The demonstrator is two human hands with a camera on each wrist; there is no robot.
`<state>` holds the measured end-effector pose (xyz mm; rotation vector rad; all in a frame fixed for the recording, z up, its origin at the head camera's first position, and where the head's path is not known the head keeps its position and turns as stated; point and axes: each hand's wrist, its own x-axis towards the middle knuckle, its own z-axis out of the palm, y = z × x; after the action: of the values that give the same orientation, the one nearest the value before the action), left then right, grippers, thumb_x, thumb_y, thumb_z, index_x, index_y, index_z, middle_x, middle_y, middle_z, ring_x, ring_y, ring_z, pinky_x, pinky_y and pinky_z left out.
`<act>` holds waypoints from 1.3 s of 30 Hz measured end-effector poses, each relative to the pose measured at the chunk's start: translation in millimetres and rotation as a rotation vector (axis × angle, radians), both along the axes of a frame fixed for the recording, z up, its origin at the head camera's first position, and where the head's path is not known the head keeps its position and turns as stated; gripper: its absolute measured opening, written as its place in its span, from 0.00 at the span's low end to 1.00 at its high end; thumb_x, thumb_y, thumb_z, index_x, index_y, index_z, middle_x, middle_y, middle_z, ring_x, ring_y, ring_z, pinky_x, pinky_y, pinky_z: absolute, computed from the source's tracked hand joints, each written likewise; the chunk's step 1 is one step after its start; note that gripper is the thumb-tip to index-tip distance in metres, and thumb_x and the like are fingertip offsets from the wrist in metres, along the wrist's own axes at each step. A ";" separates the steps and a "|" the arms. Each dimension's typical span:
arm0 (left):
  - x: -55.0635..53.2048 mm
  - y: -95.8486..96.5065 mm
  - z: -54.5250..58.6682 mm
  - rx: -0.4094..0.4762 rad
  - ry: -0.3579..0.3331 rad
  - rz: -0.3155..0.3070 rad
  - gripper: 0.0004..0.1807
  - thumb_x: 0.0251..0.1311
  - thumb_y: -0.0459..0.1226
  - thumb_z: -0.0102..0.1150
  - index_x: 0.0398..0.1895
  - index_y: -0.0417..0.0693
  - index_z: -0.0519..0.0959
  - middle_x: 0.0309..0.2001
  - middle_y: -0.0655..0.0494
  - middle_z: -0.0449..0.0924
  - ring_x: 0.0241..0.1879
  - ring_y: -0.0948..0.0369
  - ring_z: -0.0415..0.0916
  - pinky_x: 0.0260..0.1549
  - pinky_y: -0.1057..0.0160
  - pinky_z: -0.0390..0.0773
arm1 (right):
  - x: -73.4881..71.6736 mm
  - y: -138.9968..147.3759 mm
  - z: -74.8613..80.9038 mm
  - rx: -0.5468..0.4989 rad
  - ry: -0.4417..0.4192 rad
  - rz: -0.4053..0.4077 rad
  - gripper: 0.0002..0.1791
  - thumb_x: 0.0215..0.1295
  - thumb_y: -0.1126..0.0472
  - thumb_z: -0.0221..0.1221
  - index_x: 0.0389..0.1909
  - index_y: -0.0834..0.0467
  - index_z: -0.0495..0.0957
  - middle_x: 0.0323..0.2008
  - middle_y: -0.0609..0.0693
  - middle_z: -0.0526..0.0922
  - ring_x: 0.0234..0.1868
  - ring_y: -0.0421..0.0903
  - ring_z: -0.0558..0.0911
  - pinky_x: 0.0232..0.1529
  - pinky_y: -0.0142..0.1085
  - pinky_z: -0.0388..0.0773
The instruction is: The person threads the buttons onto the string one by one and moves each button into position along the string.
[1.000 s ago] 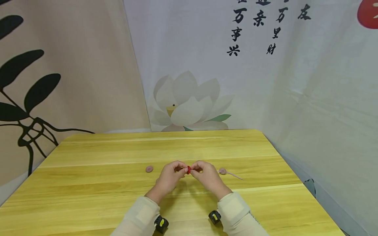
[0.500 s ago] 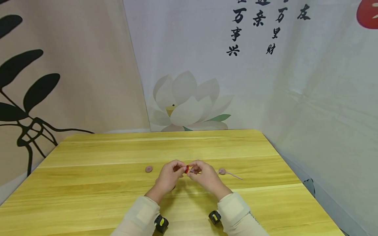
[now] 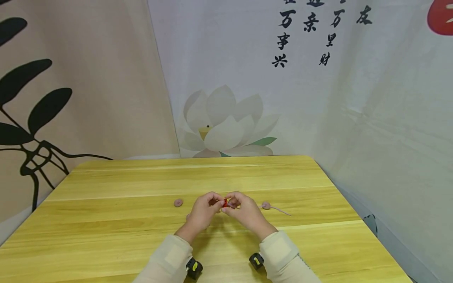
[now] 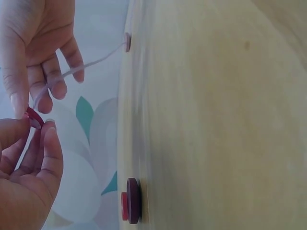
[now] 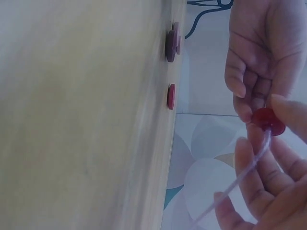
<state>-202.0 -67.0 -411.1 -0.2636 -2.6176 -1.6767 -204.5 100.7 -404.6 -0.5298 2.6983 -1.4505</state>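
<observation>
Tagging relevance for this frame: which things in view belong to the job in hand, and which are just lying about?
In the job: left hand, right hand, held red button, cord, pink button on the cord.

Lying about (perhaps for later): loose pink button, dark button, loose red button.

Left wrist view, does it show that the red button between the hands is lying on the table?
No, the left hand pinches the red button in the air, apart from the tabletop.
</observation>
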 end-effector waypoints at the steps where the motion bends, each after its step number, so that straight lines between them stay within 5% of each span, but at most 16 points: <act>1: 0.3 0.3 0.3 -0.017 -0.003 0.007 0.04 0.67 0.39 0.57 0.36 0.51 0.80 0.32 0.61 0.80 0.33 0.62 0.75 0.41 0.41 0.57 | 0.2 0.1 0.3 -0.001 0.000 0.002 0.18 0.63 0.56 0.64 0.52 0.55 0.77 0.35 0.43 0.79 0.40 0.43 0.77 0.38 0.37 0.77; 11: 1.9 3.1 2.1 -0.033 -0.012 0.030 0.04 0.66 0.40 0.58 0.34 0.52 0.80 0.34 0.60 0.81 0.34 0.62 0.77 0.40 0.33 0.49 | 0.1 1.9 1.8 0.022 0.015 0.015 0.16 0.63 0.57 0.64 0.49 0.57 0.77 0.35 0.44 0.79 0.39 0.43 0.76 0.38 0.36 0.76; 22: 2.5 3.7 2.4 -0.029 0.009 0.030 0.04 0.65 0.39 0.60 0.34 0.51 0.81 0.33 0.61 0.81 0.35 0.62 0.76 0.40 0.37 0.53 | 0.0 4.8 6.0 0.099 0.047 0.031 0.14 0.62 0.57 0.65 0.48 0.54 0.78 0.34 0.41 0.79 0.39 0.42 0.77 0.37 0.37 0.75; 32: 1.3 0.5 3.3 0.066 0.043 -0.012 0.03 0.66 0.32 0.57 0.35 0.41 0.79 0.34 0.53 0.80 0.34 0.60 0.74 0.36 0.62 0.76 | -2.4 8.4 3.9 0.114 0.065 0.020 0.13 0.61 0.57 0.66 0.45 0.54 0.78 0.34 0.41 0.80 0.38 0.41 0.77 0.38 0.35 0.75; 39: 1.2 0.1 3.1 0.117 0.040 -0.020 0.03 0.65 0.30 0.56 0.36 0.38 0.78 0.33 0.50 0.79 0.33 0.56 0.75 0.35 0.63 0.77 | -4.1 11.6 3.4 0.125 0.040 0.015 0.13 0.61 0.57 0.66 0.45 0.53 0.78 0.35 0.40 0.81 0.39 0.41 0.77 0.47 0.44 0.72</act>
<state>-200.8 -66.9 -408.1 -0.3176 -2.4852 -1.8036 -208.6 112.3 -401.2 -0.5753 2.7862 -1.2701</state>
